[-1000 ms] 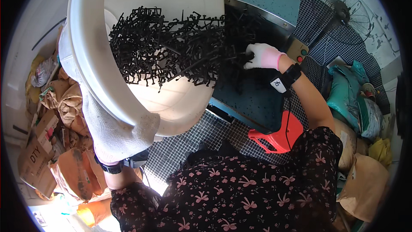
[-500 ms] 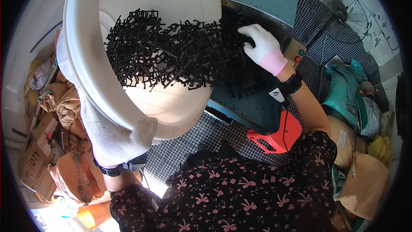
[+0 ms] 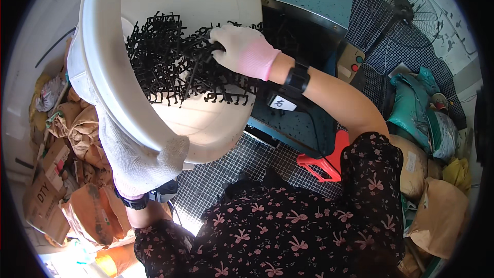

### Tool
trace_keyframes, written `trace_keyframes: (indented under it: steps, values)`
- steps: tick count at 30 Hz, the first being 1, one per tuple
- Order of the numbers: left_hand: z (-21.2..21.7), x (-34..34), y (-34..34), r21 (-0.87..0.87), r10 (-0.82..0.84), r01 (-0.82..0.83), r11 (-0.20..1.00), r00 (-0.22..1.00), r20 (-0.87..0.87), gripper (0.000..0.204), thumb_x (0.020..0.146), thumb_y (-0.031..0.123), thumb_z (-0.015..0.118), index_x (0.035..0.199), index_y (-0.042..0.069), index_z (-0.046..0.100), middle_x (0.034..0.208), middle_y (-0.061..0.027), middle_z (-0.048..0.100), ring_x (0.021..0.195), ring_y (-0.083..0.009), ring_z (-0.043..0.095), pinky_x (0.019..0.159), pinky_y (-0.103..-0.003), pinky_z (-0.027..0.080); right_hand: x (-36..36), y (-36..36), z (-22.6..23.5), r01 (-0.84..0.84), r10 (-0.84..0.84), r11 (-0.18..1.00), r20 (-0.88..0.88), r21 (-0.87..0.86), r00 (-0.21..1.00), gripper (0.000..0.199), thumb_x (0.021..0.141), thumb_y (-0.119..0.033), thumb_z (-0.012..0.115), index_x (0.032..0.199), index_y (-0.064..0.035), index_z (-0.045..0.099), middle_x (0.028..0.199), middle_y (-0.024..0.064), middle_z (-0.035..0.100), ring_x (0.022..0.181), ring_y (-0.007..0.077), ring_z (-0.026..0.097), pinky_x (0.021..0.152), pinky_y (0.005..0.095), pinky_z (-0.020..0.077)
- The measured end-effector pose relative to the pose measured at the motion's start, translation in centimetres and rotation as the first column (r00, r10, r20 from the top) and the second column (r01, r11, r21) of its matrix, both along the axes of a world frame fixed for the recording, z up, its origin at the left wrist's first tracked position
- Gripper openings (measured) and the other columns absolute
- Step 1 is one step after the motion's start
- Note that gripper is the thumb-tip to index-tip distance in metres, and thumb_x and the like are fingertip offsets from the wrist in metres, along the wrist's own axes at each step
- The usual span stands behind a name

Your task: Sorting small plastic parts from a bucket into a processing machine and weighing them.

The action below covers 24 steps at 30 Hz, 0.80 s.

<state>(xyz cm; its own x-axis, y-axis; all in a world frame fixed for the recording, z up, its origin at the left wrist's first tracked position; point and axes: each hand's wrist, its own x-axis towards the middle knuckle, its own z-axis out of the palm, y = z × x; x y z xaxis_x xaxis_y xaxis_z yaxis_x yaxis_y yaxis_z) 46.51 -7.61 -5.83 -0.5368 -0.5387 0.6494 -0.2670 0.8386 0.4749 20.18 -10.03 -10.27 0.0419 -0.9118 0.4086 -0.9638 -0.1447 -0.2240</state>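
A large white plastic tub [image 3: 216, 128] is tilted on its side, its mouth facing the opening of a blue-green metal machine [image 3: 309, 0]. Inside lies a tangled heap of black plastic sprues [image 3: 159, 56], some reaching the tub's edge by the machine. My left hand [image 3: 141, 149], in a whitish knit glove, is closed around the tub's thick near-left rim. Over the heap, my right hand [image 3: 239, 46], in a white glove with a pink cuff, has its fingers curled into the sprues; the fingertips are partly hidden among them.
A control box [image 3: 351, 64] with red and green buttons is on the machine's right side. Below stands a red plastic stool [image 3: 332, 159]. A black fan [image 3: 404, 10] is at the far right. Paper sacks [image 3: 95, 211] crowd the left, with green bags [image 3: 411, 103] at right.
My right hand has moved left from the machine's opening onto the heap in the tub, its fingers now curled in. My left hand stays on the rim.
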Motion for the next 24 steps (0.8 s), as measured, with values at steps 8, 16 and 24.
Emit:
trace_keyframes:
  steps: [8, 16, 24]
  values:
    - [0.9, -1.5, 2.2, 0.115, 0.041, -0.03, 0.993, 0.995, -0.094, 0.085, 0.052, 0.014, 0.061, 0.127, -0.006, 0.024, 0.092, -0.0058, 0.041, 0.076, -0.012, 0.04, 0.067, -0.023, 0.038, -2.9, -7.1, 2.4, 0.109, 0.001, 0.964, 0.416, -0.241, 0.909, 0.02, 0.075, -0.021, 0.053, 0.077, -0.0032, 0.062, 0.066, 0.0137, 0.06, 0.063, 0.0299, 0.058, 0.06, 0.0371, 0.0467]
    - [-0.1, -1.3, 1.6, 0.176, 0.014, 0.006, 0.984, 0.994, -0.111, 0.087, 0.05, 0.016, 0.062, 0.126, -0.006, 0.025, 0.091, -0.0055, 0.041, 0.076, -0.0118, 0.04, 0.066, -0.022, 0.038, -4.7, -8.1, 9.0, 0.101, -0.044, 0.979, 0.302, -0.176, 0.952, 0.038, 0.077, -0.036, 0.051, 0.09, -0.0018, 0.061, 0.077, 0.0181, 0.062, 0.069, 0.0297, 0.061, 0.065, 0.0402, 0.0475]
    - [-0.4, -0.4, 0.6, 0.138, 0.031, -0.013, 0.99, 0.991, -0.128, 0.089, 0.05, 0.016, 0.062, 0.127, -0.006, 0.024, 0.092, -0.006, 0.041, 0.077, -0.0122, 0.041, 0.068, -0.022, 0.038, -4.5, -2.3, 1.6, 0.168, -0.111, 0.942, -0.203, 0.291, 0.973, 0.069, 0.066, -0.045, 0.063, 0.121, -0.0055, 0.048, 0.11, 0.0175, 0.055, 0.102, 0.033, 0.053, 0.087, 0.0378, 0.0427]
